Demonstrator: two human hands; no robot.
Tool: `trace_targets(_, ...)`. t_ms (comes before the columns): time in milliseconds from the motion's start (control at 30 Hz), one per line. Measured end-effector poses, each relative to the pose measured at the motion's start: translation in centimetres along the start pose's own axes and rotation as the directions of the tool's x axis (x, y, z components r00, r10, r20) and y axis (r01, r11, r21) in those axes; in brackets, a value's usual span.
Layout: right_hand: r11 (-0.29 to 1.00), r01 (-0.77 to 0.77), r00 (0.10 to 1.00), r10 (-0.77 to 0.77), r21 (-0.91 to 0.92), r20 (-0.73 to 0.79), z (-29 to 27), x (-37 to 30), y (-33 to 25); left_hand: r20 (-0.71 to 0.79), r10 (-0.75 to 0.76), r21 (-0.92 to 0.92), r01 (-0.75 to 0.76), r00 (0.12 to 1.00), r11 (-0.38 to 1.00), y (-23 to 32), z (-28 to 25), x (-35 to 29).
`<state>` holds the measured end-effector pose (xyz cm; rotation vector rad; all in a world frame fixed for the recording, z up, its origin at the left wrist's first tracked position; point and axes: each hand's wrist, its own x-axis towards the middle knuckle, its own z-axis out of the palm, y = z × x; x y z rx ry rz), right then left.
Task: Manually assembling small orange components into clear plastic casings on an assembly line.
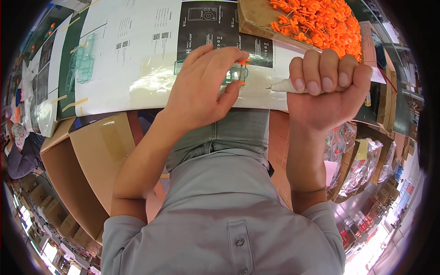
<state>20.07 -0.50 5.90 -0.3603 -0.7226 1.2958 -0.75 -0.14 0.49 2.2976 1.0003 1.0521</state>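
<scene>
My left hand point(197, 89) is closed over a translucent green plastic frame point(236, 74) on the covered table. Its index finger and thumb are at two small orange plastic pieces, one on either side of the frame's right end; the palm hides much of the frame. In my right fist is a white squeeze bottle point(283, 85) with a thin needle tip. The tip points left toward the frame and stays a short way from it. More clear green plastic frames point(84, 62) lie farther left on the table.
A cardboard tray point(256, 23) heaped with orange plastic pieces point(323, 27) with metal pins stands at the back right. Printed sheets point(133, 36) under shiny film cover the tabletop. An open carton point(98, 146) sits below at left; boxes of bagged parts point(362, 167) are at right.
</scene>
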Motion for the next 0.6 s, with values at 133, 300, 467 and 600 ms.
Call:
trace_targets(133, 0.992, -0.045, 0.991, 0.031, -0.116, -0.127, 0.6, -0.3, 0.6, 0.018, 0.0, 0.118, -0.002, 1.0, 0.993, -0.5, 0.2, -0.1)
trace_targets(300, 0.979, -0.061, 0.981, 0.023, -0.193, -0.191, 0.7, -0.1, 1.5, 0.055, -0.056, 0.103, 0.05, 0.997, 0.993, -0.5, -0.1, -0.1)
trace_targets(467, 0.988, -0.07, 0.985, 0.046, -0.141, -0.166, -0.3, 0.2, 2.9, 0.085, -0.133, 0.079, 0.126, 0.987, 0.989, -0.1, -0.2, -0.1)
trace_targets(600, 0.965, 0.047, 0.993, -0.072, -0.258, -0.091, -0.3, 0.9, 4.8, 0.042, -0.161, 0.052, 0.159, 0.986, 0.986, 0.4, 0.4, -0.4)
